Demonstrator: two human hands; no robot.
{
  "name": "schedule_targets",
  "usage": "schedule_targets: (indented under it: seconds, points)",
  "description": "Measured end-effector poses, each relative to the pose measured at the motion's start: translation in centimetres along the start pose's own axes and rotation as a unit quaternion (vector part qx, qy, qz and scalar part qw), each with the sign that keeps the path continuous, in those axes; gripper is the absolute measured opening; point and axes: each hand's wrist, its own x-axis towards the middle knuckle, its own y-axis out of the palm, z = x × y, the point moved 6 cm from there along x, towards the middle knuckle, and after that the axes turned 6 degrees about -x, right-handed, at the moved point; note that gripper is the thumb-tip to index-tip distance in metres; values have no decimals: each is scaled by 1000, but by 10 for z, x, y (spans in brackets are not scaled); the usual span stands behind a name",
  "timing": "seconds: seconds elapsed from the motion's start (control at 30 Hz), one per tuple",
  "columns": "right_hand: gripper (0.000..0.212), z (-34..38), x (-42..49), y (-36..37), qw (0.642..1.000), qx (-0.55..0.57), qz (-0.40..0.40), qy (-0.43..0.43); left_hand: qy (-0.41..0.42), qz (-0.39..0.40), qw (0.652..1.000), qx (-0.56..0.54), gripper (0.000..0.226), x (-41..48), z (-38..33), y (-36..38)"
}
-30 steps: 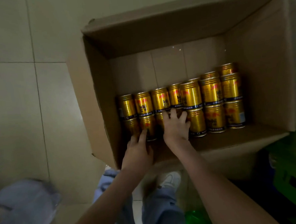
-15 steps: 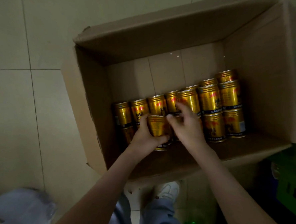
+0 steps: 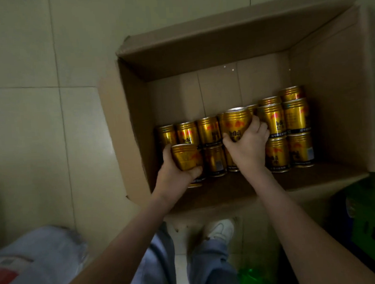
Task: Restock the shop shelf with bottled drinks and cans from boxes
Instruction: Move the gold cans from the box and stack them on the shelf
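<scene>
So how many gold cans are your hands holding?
2. The lower gold can is in the left hand; the upper gold can is in the right hand. Both are inside the cardboard box. I see no hidden third.

In the cardboard box (image 3: 338, 115), the raised gold can (image 3: 236, 125) reads "RedBull"; its smaller print is too blurred.

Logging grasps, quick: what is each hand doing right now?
Left hand: grips a gold can.
Right hand: grips a second gold can.
</scene>
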Motion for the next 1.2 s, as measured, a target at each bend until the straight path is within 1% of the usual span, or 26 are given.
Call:
schedule_targets:
  seconds: [0.07, 0.13, 0.23, 0.3, 0.33, 0.4, 0.47, 0.53, 0.57, 0.67, 0.73, 0.77, 0.87, 0.9, 1.0, 1.03, 1.1, 1.2]
  points:
    - [85, 15, -31, -35, 995, 90, 12, 28, 2, -7, 1000, -12, 91, -30, -25, -14]
    - [79, 32, -67, -82, 980, 186, 29, 67, 5, 1, 1000, -27, 93, -69, -57, -32]
    - [70, 61, -129, -162, 942, 316, 54, 102, 18, 36, 999, -36, 98, -145, -121, -61]
    - [73, 82, -168, -216, 918, 376, 66, 109, 36, 69, 996, -44, 89, -203, -167, -76]
    - [76, 92, -189, -243, 908, 398, 69, 110, 47, 83, 994, -46, 84, -235, -189, -82]
    - [77, 112, -228, -299, 891, 437, 67, 99, 75, 101, 991, -46, 87, -299, -230, -94]
    - [70, 131, -269, -353, 881, 462, 66, 72, 104, 123, 985, -57, 91, -362, -262, -102]
    - [60, 144, -312, -403, 867, 492, 64, 43, 128, 156, 977, -70, 88, -420, -288, -107]
    - [60, 147, -334, -426, 859, 508, 56, 30, 139, 177, 972, -73, 87, -446, -299, -106]
    - [68, 144, -404, -485, 843, 538, 13, -3, 174, 250, 951, -50, 91, -519, -329, -94]
    - [64, 135, -454, -514, 836, 548, -32, -18, 192, 309, 931, -22, 92, -561, -339, -79]
    - [64, 129, -480, -527, 833, 549, -60, -22, 199, 341, 918, -10, 88, -583, -343, -70]
    - [75, 105, -560, -560, 816, 554, -162, -13, 209, 418, 884, 17, 72, -654, -344, -46]
    - [73, 95, -588, -570, 809, 556, -193, -6, 207, 443, 872, 26, 73, -679, -341, -38]
    - [69, 62, -676, -599, 784, 554, -281, 6, 216, 523, 821, 81, 88, -757, -323, -12]
    - [71, 51, -707, -608, 780, 543, -309, 10, 223, 541, 805, 98, 88, -786, -315, -3]
    - [72, 28, -769, -622, 771, 521, -367, 16, 246, 572, 773, 119, 77, -844, -296, 14]
    - [65, -10, -862, -634, 752, 488, -442, 18, 274, 616, 725, 140, 70, -929, -253, 43]
